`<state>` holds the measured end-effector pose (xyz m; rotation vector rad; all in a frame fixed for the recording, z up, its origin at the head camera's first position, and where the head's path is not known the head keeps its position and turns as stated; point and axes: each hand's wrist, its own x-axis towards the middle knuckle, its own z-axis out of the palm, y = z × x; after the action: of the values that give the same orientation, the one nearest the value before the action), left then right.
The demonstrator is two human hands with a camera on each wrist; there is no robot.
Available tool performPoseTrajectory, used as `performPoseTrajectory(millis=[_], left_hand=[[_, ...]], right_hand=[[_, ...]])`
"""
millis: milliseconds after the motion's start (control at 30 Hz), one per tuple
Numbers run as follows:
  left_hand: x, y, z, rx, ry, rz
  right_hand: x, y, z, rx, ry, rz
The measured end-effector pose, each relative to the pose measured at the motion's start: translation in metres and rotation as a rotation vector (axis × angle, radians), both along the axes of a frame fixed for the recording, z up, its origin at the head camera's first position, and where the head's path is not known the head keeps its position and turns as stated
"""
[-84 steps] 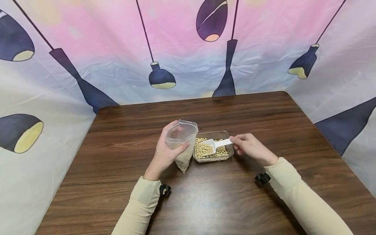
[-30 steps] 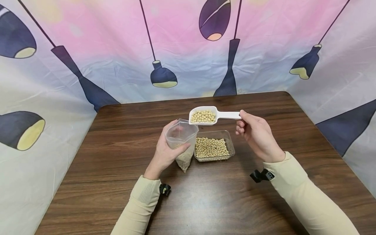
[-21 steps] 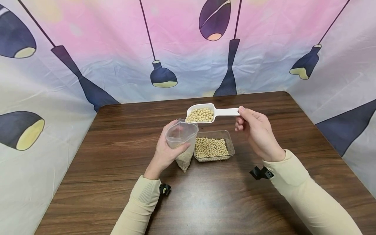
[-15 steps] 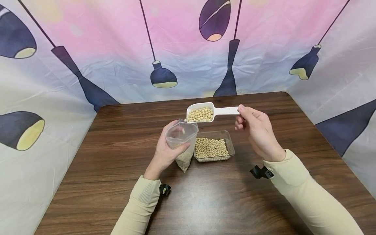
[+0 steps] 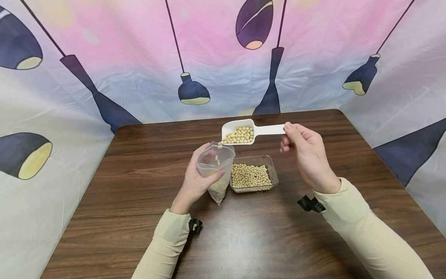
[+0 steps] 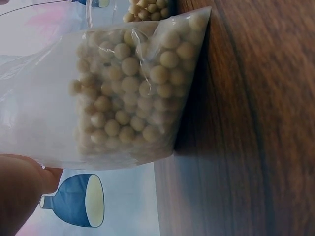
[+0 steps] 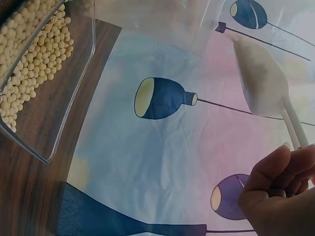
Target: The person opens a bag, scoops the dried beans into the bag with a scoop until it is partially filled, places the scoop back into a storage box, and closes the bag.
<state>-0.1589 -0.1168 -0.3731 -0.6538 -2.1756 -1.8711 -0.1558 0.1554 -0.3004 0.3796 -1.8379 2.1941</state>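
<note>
1. The left hand point(image 5: 196, 179) is wrapping its fingers and thumb round a clear plastic bag point(image 5: 216, 170), holding the bag's mouth open and upright, just to the left of the clear container point(image 5: 274, 175).
2. The bag's bottom corner is touching the table point(image 5: 265, 236), right against the container's left wall, and its lower part is showing full of soybeans point(image 6: 133, 93) in the left wrist view.
3. The right hand point(image 5: 308, 155) is pinching the end of a white scoop point(image 5: 244, 133) by its handle, fingers curling round it, up behind and to the right of the container.
4. The scoop's bowl is hanging above the container's back left corner, tipping down to the left over the bag's mouth.
5. Beans are spilling off the scoop's lip, and a few are falling in mid-air into the bag's open mouth.
6. The container is sitting flat on the table, about half full of the same pale beans, with both hands apart from it.
7. Behind the container, a printed backdrop point(image 5: 139, 58) of dark hanging lamps is standing round the table's far and side edges.
</note>
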Motion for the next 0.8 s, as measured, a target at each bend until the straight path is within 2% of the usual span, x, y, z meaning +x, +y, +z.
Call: performPoseTrajectory(millis=[500,800], left_hand=[[0.0025,-0.0006,0.0023,0.001,-0.043,0.005],[0.0026,-0.0010,0.0028,0.004,-0.029,0.003]], right_hand=[[0.0058,-0.0048,0.0067,0.087,0.082,-0.080],[0.0081,-0.0055,0.0071,0.133,0.152,-0.120]])
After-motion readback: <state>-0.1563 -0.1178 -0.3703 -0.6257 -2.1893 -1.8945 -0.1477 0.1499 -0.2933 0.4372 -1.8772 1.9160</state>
